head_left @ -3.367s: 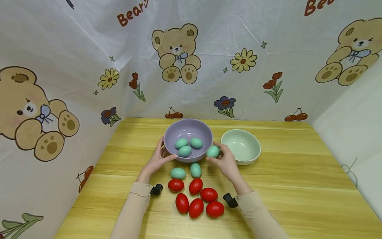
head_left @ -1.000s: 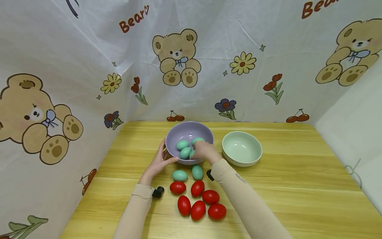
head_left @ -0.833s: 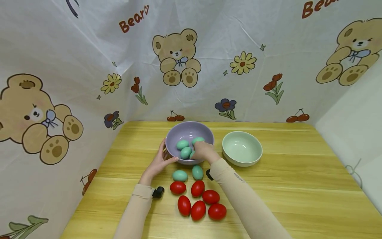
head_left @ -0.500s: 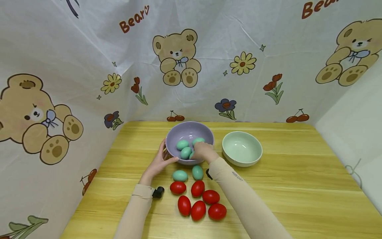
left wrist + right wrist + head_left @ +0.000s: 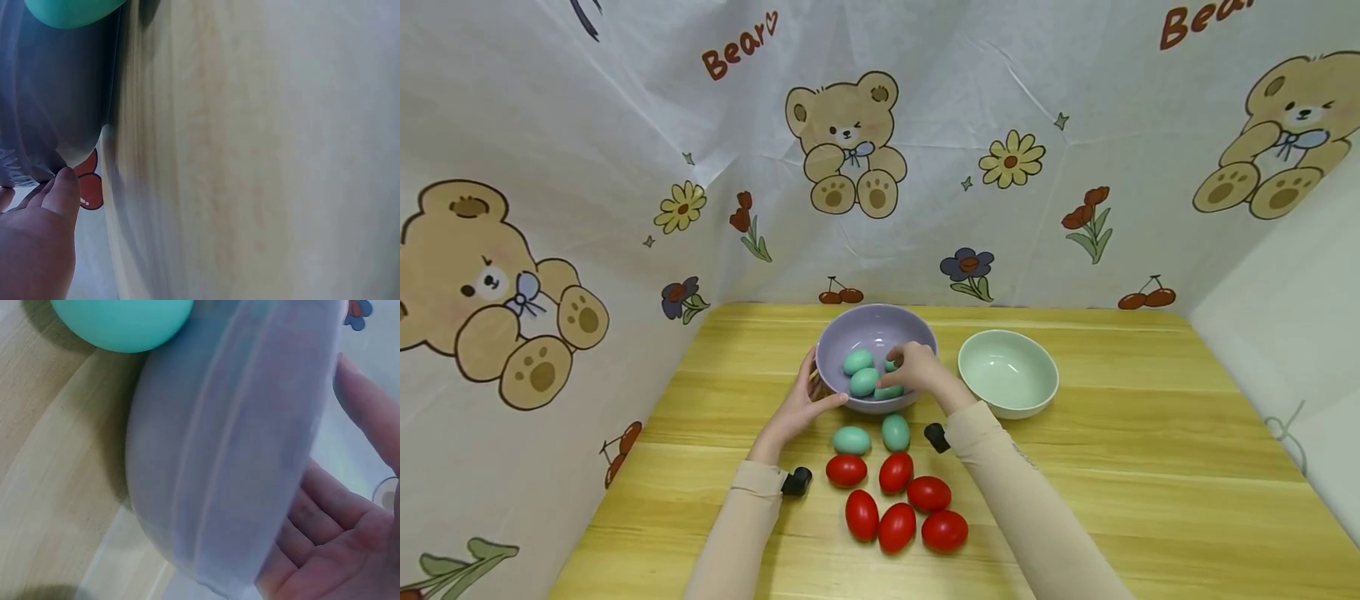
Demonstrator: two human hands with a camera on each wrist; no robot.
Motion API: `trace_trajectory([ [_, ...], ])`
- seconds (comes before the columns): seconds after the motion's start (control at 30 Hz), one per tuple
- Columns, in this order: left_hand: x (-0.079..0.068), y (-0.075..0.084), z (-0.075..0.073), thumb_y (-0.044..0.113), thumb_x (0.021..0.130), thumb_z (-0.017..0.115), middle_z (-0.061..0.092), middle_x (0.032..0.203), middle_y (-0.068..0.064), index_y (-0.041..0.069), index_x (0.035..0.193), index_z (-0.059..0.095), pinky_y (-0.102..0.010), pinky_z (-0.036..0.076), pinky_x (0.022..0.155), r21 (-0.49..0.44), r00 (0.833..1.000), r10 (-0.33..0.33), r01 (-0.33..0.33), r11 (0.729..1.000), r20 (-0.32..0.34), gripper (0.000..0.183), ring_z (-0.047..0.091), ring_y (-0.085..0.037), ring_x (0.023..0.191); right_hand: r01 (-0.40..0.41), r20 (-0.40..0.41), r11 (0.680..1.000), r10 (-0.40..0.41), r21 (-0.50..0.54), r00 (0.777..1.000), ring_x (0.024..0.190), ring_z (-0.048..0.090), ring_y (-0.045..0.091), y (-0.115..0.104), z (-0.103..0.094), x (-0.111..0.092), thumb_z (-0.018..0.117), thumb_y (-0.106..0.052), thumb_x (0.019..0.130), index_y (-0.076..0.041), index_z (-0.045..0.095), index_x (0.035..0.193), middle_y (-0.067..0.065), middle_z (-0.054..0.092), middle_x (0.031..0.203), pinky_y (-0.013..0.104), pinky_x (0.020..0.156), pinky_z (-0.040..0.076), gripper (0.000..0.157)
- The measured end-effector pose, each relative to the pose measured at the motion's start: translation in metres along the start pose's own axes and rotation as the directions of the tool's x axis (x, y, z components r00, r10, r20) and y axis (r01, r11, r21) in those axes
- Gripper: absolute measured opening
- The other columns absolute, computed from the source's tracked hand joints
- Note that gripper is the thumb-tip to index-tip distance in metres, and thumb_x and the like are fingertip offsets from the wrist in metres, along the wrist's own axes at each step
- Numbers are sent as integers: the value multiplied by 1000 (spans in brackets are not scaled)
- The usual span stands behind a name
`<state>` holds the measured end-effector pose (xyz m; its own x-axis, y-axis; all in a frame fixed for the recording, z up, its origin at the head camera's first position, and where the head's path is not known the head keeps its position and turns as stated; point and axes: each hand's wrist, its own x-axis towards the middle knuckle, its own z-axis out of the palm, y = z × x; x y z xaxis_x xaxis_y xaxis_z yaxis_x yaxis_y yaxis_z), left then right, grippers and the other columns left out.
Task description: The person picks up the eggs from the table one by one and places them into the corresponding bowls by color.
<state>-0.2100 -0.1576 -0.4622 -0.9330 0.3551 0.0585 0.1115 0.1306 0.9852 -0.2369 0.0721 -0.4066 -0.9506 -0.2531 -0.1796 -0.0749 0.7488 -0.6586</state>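
Note:
A purple bowl [image 5: 876, 321] holds several mint-green eggs, among them a front-left egg [image 5: 865, 382] and one partly hidden egg [image 5: 887, 392] near the front rim. My left hand [image 5: 792, 415] grips the bowl's left side, thumb along the rim; the left wrist view shows that hand [image 5: 37, 250] against the bowl wall [image 5: 56, 106]. Over the bowl's right side is my right hand [image 5: 921, 371], fingers loosely bent above the eggs with nothing visibly pinched. In the right wrist view, the hand [image 5: 337, 537] reaches over the bowl's rim, its fingertips hidden behind the bowl [image 5: 231, 456].
Two green eggs, one lying sideways [image 5: 851, 440] and one lengthwise [image 5: 896, 433], rest before the bowl. Nearer are several red eggs [image 5: 897, 527] on the wooden table [image 5: 1150, 467]. A pale green bowl [image 5: 1008, 372] stands to the right. A bear-print cloth [image 5: 925, 183] hangs behind.
My right hand carried a green egg from beside the purple bowl into it, stayed low there, and has now lifted slightly off the eggs. The left hand has kept its grip on the bowl.

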Motion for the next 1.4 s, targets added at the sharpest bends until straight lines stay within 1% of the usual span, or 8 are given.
trace_trajectory([
  [0.37,1,-1,-1,9,83,70,7,150,-22,9,149,-3,-44,18,109,5,1000,-2,2,1000,-3,98,15,-38,135,98,16,979,-103,181,995,107,54,30,5,-7,-20,76,-24,78,5,56,120,19,58,118,40,91,46,55],
  [0.53,5,-15,-3,10,82,71,8,151,-20,11,149,-2,-43,18,109,-4,1000,8,-8,1000,-20,99,16,-36,135,158,7,949,-167,274,986,109,53,35,7,-8,-33,76,-23,78,5,55,121,21,56,119,40,92,45,56],
  [0.67,9,-28,-4,14,82,72,10,151,-15,18,150,0,-39,20,109,20,999,16,-15,1000,-37,99,18,-33,135,188,-30,939,-187,287,982,107,54,35,8,-7,-46,75,-21,79,3,56,120,18,58,116,39,91,46,52],
  [0.77,9,-31,-4,15,82,72,10,151,-14,21,150,1,-38,20,109,25,999,19,-18,1000,-40,98,18,-32,135,206,-76,932,-192,298,978,105,55,34,12,-3,-54,75,-22,79,2,57,119,14,60,113,39,89,47,51],
  [0.87,7,-23,-3,12,83,71,8,151,-16,18,149,-1,-40,19,109,9,1000,5,-5,1000,-31,98,16,-34,136,250,-120,909,-222,334,968,104,57,32,18,2,-62,76,-23,78,0,58,119,15,60,114,39,89,47,50],
  [1.03,0,-2,0,9,83,70,5,151,-21,12,149,-3,-44,17,109,-1,1000,-14,14,1000,-15,98,14,-37,135,300,-133,845,-269,442,954,105,55,38,13,-2,-87,73,-12,81,5,57,118,19,59,115,49,93,43,44],
  [1.17,0,0,0,10,83,70,5,151,-22,11,149,-2,-43,17,109,3,1000,-8,8,1000,-17,98,14,-37,135,321,-155,814,-281,484,947,105,54,40,15,-3,-98,71,-6,81,7,57,117,20,59,113,51,94,41,40],
  [1.4,0,1,1,9,83,70,6,150,-22,9,149,-2,-43,17,109,-4,1000,4,-4,1000,-14,98,14,-37,135,269,-146,831,-227,487,963,105,54,40,30,3,-103,70,-6,82,11,55,117,22,58,114,49,93,42,42],
])
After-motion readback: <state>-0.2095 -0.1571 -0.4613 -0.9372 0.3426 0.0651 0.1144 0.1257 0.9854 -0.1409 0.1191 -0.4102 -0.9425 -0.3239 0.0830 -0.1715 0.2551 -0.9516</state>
